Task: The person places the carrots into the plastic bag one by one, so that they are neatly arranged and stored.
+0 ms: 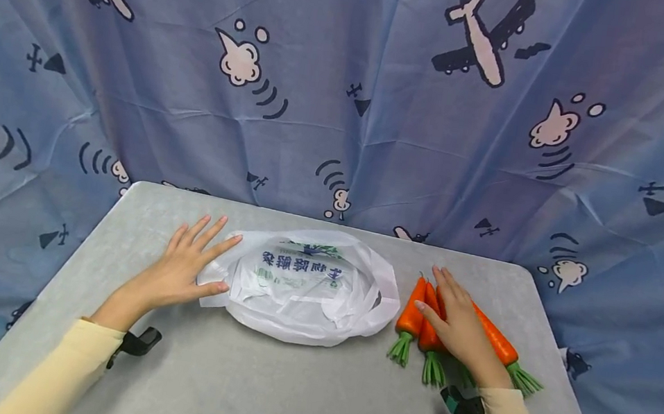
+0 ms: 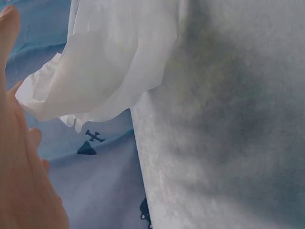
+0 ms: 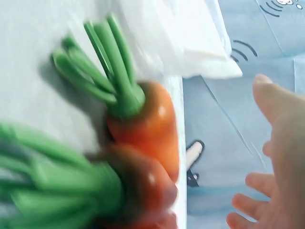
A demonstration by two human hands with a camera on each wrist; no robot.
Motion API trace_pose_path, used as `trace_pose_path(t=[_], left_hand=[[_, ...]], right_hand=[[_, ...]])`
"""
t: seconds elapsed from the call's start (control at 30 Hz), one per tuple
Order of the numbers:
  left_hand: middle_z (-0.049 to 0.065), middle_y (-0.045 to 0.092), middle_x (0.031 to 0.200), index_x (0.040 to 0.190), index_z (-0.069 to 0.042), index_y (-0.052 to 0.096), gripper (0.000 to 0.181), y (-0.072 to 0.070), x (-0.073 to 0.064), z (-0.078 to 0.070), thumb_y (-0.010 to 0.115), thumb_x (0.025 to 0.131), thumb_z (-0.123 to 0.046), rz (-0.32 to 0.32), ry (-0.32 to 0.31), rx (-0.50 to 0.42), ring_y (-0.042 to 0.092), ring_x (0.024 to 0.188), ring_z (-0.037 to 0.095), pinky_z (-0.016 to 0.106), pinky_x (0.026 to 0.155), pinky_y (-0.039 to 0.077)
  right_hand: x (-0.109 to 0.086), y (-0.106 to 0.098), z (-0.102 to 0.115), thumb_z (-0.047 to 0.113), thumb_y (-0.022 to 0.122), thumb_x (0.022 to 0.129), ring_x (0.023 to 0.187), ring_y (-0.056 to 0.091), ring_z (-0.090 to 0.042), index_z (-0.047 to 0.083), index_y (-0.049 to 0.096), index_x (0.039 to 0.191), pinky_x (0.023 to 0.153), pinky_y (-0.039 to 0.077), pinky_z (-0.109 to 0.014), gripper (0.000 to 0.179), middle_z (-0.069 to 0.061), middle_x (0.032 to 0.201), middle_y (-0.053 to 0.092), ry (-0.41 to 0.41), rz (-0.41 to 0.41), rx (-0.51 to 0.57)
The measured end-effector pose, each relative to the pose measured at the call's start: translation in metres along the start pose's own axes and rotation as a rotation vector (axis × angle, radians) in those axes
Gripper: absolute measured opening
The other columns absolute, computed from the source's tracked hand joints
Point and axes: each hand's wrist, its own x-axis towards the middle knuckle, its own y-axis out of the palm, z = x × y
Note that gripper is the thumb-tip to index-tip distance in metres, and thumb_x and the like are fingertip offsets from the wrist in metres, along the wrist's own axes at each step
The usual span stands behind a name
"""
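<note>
A white plastic bag (image 1: 291, 327) with green and dark blue print lies on the table, its mouth spread in a wide ring. At its left edge is my left hand (image 1: 182, 268), fingers straight and spread, the fingertips overlapping the rim. The left wrist view shows the bag's pale wall (image 2: 109, 67) beside my left hand (image 2: 24, 181). Several orange carrots (image 1: 412, 315) with green stem tufts lie right of the bag. Over them extends my right hand (image 1: 456, 318), fingers straight, covering part of the group. In the right wrist view, a carrot (image 3: 152, 126) appears left of my right hand (image 3: 286, 157).
The light grey table (image 1: 294, 398) has rounded back corners. Behind it hangs a blue curtain (image 1: 314, 149) printed with airplanes and clouds. A black wrist camera mount (image 1: 141, 341) sits on the left wrist, another mount (image 1: 460, 402) on the right.
</note>
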Motion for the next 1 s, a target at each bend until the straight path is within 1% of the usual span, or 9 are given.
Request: trace_pose_path(t=[0.13,0.27,0.5,0.57,0.63,0.67,0.73,0.8,1.0], left_hand=[[0.008,0.005,0.169,0.157,-0.035,0.023,0.085,0.002,-0.002,0.0,0.064,0.087,-0.057,0.004,-0.017,-0.014,0.003,0.155,0.042,0.072,0.116,0.006],[0.004,0.001,0.17,0.158,-0.034,0.02,0.087,0.002,-0.004,0.0,0.064,0.088,-0.057,0.007,-0.035,-0.034,0.002,0.155,0.041,0.072,0.116,0.007],[0.002,0.003,0.17,0.158,-0.035,0.019,0.089,-0.003,-0.004,-0.007,0.068,0.086,-0.054,-0.038,-0.002,-0.082,0.004,0.155,0.039,0.071,0.116,0.009],[0.003,0.005,0.17,0.158,-0.034,0.021,0.088,-0.002,-0.005,-0.009,0.068,0.086,-0.053,-0.043,0.009,-0.082,0.006,0.155,0.04,0.071,0.116,0.011],[0.007,0.008,0.169,0.157,-0.034,0.023,0.087,0.0,-0.005,-0.009,0.068,0.086,-0.053,-0.043,0.016,-0.076,0.007,0.154,0.041,0.071,0.115,0.012],[0.008,0.01,0.169,0.157,-0.033,0.024,0.086,0.001,-0.006,-0.009,0.068,0.086,-0.053,-0.044,0.019,-0.072,0.008,0.154,0.041,0.07,0.115,0.013],[0.011,0.013,0.168,0.157,-0.033,0.025,0.085,0.003,-0.006,-0.009,0.068,0.086,-0.052,-0.043,0.018,-0.069,0.01,0.153,0.042,0.07,0.115,0.013],[0.013,0.015,0.167,0.157,-0.033,0.025,0.085,0.004,-0.007,-0.01,0.068,0.086,-0.052,-0.039,0.015,-0.07,0.01,0.153,0.043,0.07,0.115,0.013],[0.013,0.015,0.167,0.157,-0.031,0.026,0.084,0.005,-0.007,-0.011,0.068,0.087,-0.051,-0.028,0.015,-0.065,0.012,0.152,0.045,0.07,0.116,0.012]], right_hand=[[-0.002,0.01,0.006,0.047,0.062,0.095,0.144,0.03,-0.05,0.011,0.022,0.158,0.113,0.026,-0.07,0.083,-0.026,0.159,0.03,0.045,-0.044,0.041],[-0.003,0.018,0.009,0.045,0.063,0.095,0.138,0.037,-0.049,0.006,0.027,0.156,0.11,0.033,-0.068,0.081,-0.029,0.152,0.037,0.098,-0.083,0.028],[-0.005,0.027,0.014,0.045,0.062,0.095,0.133,0.042,-0.048,-0.002,0.036,0.15,0.111,0.034,-0.065,0.077,-0.029,0.141,0.049,0.144,-0.131,0.039],[-0.005,0.03,0.015,0.044,0.064,0.094,0.123,0.049,-0.044,-0.003,0.038,0.149,0.105,0.041,-0.062,0.076,-0.028,0.13,0.056,0.153,-0.138,0.033],[-0.004,0.032,0.015,0.044,0.065,0.094,0.111,0.053,-0.04,-0.004,0.04,0.147,0.095,0.047,-0.056,0.076,-0.025,0.119,0.059,0.163,-0.142,0.029],[-0.004,0.033,0.016,0.044,0.066,0.093,0.105,0.054,-0.037,-0.004,0.041,0.146,0.089,0.048,-0.051,0.076,-0.022,0.113,0.06,0.168,-0.144,0.024],[-0.004,0.034,0.016,0.044,0.066,0.093,0.095,0.052,-0.031,-0.004,0.042,0.146,0.079,0.045,-0.043,0.076,-0.018,0.105,0.059,0.176,-0.144,0.014],[-0.003,0.035,0.016,0.044,0.066,0.093,0.093,0.051,-0.03,-0.004,0.043,0.146,0.076,0.042,-0.04,0.075,-0.016,0.102,0.059,0.183,-0.143,0.011],[-0.003,0.037,0.014,0.044,0.067,0.092,0.093,0.05,-0.031,-0.004,0.046,0.143,0.076,0.041,-0.041,0.074,-0.013,0.092,0.057,0.199,-0.14,-0.014]])
